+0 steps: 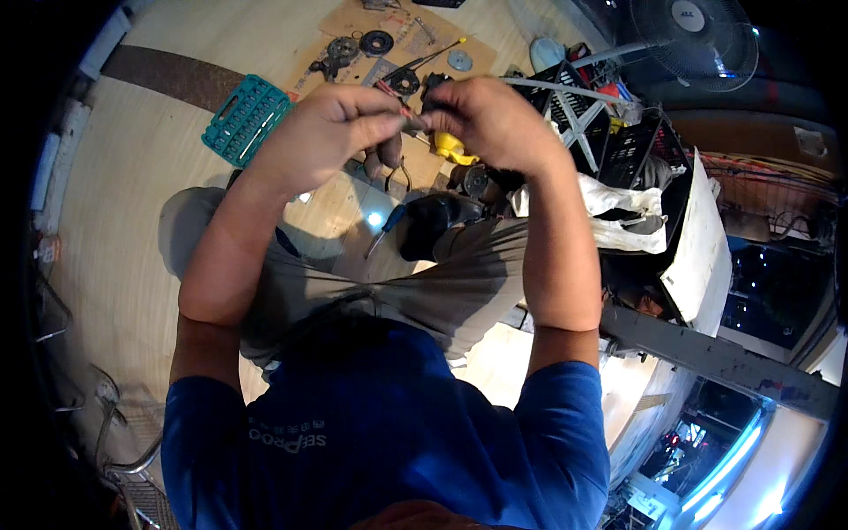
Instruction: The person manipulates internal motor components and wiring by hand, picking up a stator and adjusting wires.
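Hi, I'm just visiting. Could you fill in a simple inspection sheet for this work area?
Surface: pale wood-look floor, partly covered by brown cardboard.
Things in hand: a small dark-and-red item, too small to identify.
Clutter: teal case with rows of small pieces; blue-handled screwdriver; black ring-shaped part; yellow object, kind unclear.
Fingers: left hand and right hand, both bare, pinch close together at the small item.
Cables: what look like reddish cables at far right, too dim to trace.
Surroundings: fan at upper right; black crate below it.
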Demonstrator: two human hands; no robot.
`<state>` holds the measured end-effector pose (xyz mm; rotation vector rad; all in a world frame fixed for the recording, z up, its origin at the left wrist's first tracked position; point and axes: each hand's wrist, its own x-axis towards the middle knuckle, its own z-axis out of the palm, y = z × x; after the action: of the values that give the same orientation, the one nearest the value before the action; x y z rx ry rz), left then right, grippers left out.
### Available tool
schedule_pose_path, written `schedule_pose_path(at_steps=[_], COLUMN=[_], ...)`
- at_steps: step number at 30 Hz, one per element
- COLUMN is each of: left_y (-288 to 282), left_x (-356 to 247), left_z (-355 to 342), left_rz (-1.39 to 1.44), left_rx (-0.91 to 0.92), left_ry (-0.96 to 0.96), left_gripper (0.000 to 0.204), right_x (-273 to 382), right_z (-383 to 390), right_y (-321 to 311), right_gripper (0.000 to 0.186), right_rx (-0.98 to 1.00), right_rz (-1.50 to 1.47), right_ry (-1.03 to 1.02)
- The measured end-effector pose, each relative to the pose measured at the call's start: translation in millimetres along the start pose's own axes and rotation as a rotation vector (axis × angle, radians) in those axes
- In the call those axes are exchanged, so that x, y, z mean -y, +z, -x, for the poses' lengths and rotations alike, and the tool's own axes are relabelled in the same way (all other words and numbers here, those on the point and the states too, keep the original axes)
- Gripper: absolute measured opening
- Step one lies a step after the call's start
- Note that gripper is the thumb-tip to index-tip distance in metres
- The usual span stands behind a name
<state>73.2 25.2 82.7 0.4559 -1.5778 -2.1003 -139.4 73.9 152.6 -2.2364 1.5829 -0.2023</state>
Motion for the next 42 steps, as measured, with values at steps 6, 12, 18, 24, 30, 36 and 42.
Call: schedule_pose_path(at_steps=[6, 12, 18, 24, 30, 36, 42], left_y=[14.9, 0.4, -18.6, -9.4, 12.7, -1.7, 0.1], left_x=[14.2, 14.6, 5.0, -8.3, 16.2, 20.8, 12.4], left_z=[-15.7, -20.0, -10.5, 9.4, -11.4, -18.7, -10.6], left_rz=[-0.592, 0.668, 0.846, -0.241, -0.319, 0.607, 0.653], left_rx=[-0.420, -0.481, 0.178, 0.111, -0.324, -0.198, -0.272], left_ry=[0.008, 0.305, 0.357, -0.025, 0.128, 0.373, 0.357], left_gripper=[0.025, 0.027, 0.030, 0.023, 0.023, 0.030, 0.028], right_x=[23.0, 36.4, 25.2, 12.4, 27.2, 32.9, 14.7], right_z=[-14.7, -10.3, 5.1, 6.2, 1.4, -3.2, 1.6], right_y=[11.5, 54.8, 55.1, 18.5, 28.8, 51.5, 39.7], right_gripper=[0.019, 0.020, 0.018, 0.020, 0.020, 0.019, 0.020], right_rx=[-0.256, -0.278, -0.010, 0.000, -0.209, -0.152, -0.060], right_rz=[0.109, -0.753, -1.011, -0.369, -0.313, -0.930, -0.831], right_ry=[0.054, 0.211, 0.278, 0.124, 0.134, 0.218, -0.042])
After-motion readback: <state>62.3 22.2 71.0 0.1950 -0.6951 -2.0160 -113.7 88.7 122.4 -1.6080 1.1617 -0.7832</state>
